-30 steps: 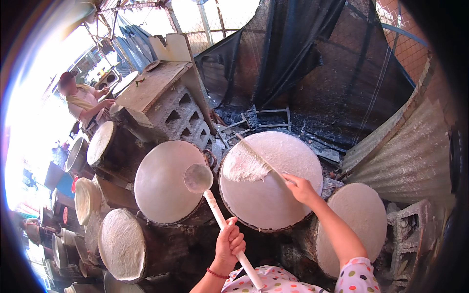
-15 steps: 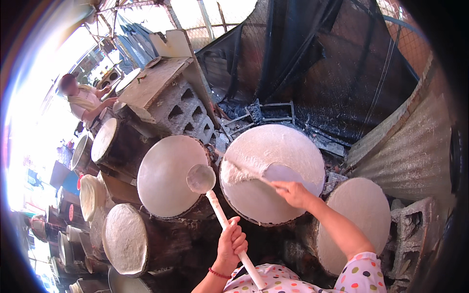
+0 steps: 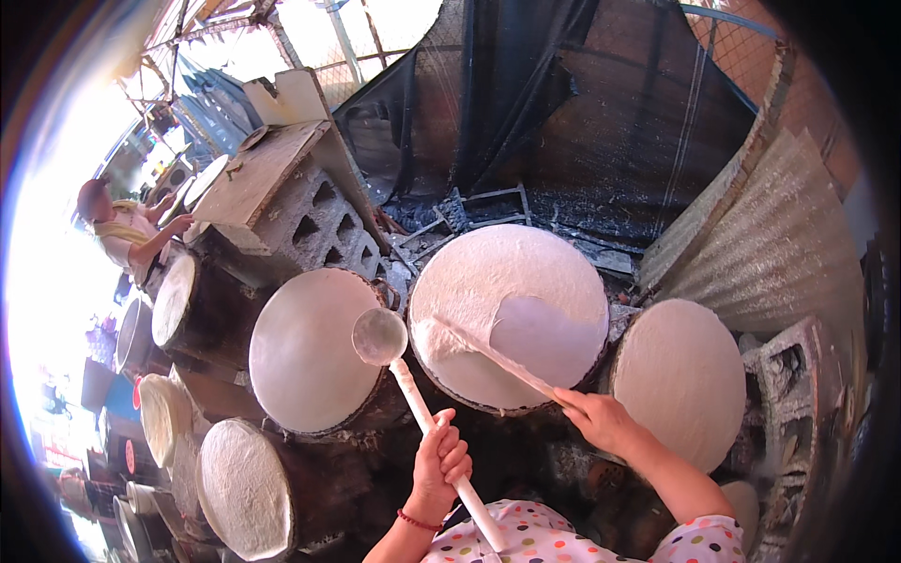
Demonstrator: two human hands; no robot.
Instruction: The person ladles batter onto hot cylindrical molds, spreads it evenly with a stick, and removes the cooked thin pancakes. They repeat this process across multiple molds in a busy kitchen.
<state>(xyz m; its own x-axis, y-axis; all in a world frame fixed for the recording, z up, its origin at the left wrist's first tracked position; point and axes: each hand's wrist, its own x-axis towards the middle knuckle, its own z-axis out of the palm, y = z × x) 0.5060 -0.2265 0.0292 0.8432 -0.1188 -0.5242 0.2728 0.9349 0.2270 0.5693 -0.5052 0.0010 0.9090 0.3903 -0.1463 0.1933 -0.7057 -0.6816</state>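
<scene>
My left hand (image 3: 441,460) grips the white handle of a long ladle (image 3: 377,335), whose round head is over the edge of the left round griddle (image 3: 296,349). My right hand (image 3: 596,413) holds a thin wooden stick (image 3: 502,359), its far end in a bunched patch of white batter or sheet on the middle griddle (image 3: 493,258). A bare pale area shows on the middle griddle right of that patch. The griddle at the right (image 3: 678,385) has an even white coat. Another at lower left (image 3: 239,488) carries a rough white layer.
A co-worker (image 3: 131,239) stands at upper left beside more drum-mounted pans (image 3: 174,296). Behind are a board-topped block stack (image 3: 253,188), dark torn sheeting (image 3: 601,141) and metal frames. Corrugated sheet (image 3: 760,235) and concrete blocks (image 3: 788,403) line the right.
My right hand has moved down and toward me with the stick. The white layer on the middle griddle has been shifted, widening the bare area. My left hand still holds the ladle.
</scene>
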